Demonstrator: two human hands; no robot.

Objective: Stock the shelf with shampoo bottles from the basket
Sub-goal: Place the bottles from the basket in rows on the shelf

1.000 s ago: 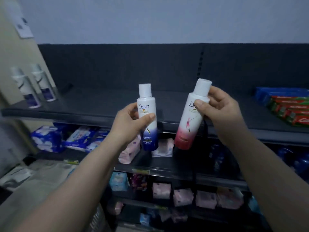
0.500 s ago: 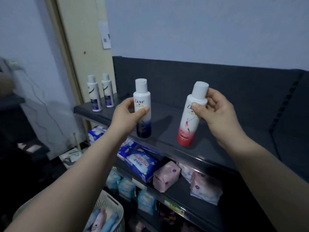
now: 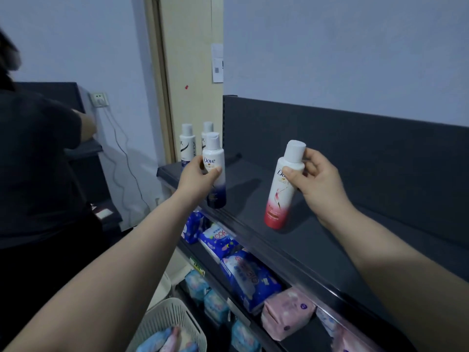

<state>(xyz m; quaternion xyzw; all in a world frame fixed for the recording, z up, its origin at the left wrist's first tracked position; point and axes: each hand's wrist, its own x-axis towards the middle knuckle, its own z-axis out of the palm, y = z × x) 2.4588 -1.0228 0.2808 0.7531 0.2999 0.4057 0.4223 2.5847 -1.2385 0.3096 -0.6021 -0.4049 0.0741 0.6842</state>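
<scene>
Since the left hand (image 3: pixel 199 175) grips the blue Dove bottle (image 3: pixel 217 191) and the right hand (image 3: pixel 321 180) the pink Dove bottle (image 3: pixel 278 201), both should land upright on the shelf (image 3: pixel 256 181), labels out.

Blue wrapped packs (image 3: pixel 250 278) are being displayed in a row, a pink pack (image 3: pixel 286 313) being kept just beside them. At the far left, a person in a dark top (image 3: pixel 38 161) is being seen partly. A white cable (image 3: pixel 126 154) is being left hanging from a wall socket (image 3: pixel 99 99), and a paper slip (image 3: pixel 217 63) is being held on the cream door frame (image 3: pixel 187 72).
</scene>
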